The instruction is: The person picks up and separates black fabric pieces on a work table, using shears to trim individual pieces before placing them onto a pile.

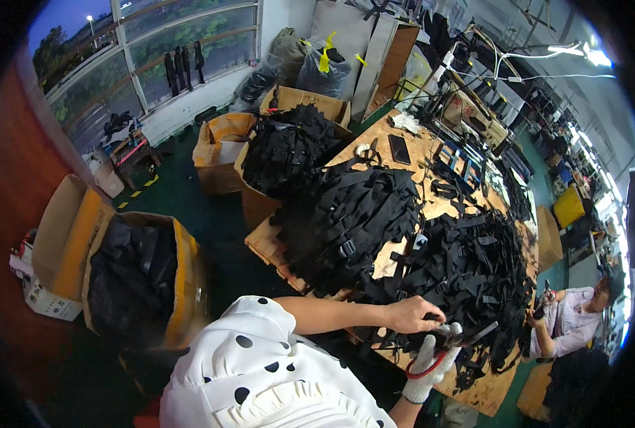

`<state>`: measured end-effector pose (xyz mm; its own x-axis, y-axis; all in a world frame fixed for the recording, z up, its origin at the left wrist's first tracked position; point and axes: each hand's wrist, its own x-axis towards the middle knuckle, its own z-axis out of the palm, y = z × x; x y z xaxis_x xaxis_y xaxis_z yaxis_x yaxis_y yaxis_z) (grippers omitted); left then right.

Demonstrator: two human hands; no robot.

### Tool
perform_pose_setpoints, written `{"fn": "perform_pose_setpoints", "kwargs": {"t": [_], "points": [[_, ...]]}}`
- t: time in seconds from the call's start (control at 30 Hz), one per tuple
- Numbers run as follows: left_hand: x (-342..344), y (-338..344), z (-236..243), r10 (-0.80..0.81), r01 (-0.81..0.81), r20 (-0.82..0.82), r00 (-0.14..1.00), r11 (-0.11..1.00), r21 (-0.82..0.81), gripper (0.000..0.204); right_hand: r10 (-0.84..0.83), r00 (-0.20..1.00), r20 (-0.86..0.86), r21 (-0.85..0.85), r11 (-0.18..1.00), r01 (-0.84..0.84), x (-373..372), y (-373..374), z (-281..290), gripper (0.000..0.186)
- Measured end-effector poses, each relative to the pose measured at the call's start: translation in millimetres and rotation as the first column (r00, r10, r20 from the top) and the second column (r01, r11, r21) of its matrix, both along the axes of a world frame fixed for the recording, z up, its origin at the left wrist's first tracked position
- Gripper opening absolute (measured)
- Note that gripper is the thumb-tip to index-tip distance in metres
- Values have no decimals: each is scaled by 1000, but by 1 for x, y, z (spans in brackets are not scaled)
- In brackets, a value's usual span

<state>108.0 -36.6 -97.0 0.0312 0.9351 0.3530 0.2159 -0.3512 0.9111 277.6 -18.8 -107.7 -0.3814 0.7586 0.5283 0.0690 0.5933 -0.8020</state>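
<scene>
1. Far left, there's an open cardboard box [191, 285] on the green floor, stuffed with crumpled black material [132, 278].
2. Up behind that is a big window [150, 71], with a few black strips [182, 68] hanging along it.
3. Next over, a smaller open box [221, 171] sits beside a bigger one [259, 207] heaped with black straps [296, 143], right up near the table [483, 398].
4. On the table itself you've got a big left-hand pile of black straps [360, 214] with a buckle [346, 248] showing on it. A dark phone [398, 149] lies past the far end of that pile.
5. Left hand [413, 314] is bare, reaching in over the near side of the table. Fingers are curled in, just beside the glove; too small to tell if anything's pinched in there.
6. Right hand [431, 362] wears a white glove, fingers wrapped around a pair of red-handled scissors [478, 335], blades pointing off to the right.
7. Just beyond both hands is the other pile, a tangle of black straps and buckles [467, 264] covering lots of the table.
8. Far right, a co-worker [577, 321] in a light top has both arms bent, holding something I can't make out.
</scene>
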Motion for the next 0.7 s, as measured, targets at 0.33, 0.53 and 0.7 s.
{"fn": "perform_pose_setpoints", "kwargs": {"t": [0.33, 0.53, 0.7], "points": [[1, -4, -2, -69, 65, -26, 997, 986, -155, 26, -87, 994, -62, -146, 986, 78, -5, 0, -3, 49], [-21, -3, 3, 141, -135, -1, 990, 942, -307, 23, -141, 963, -229, -508, 861, 5, -18, -12, 7, 23], [-18, -2, 2, 104, -32, 170, 980, 924, -382, 17, -152, 830, -537, -830, 269, -488, 11, -23, -10, 37]]}}
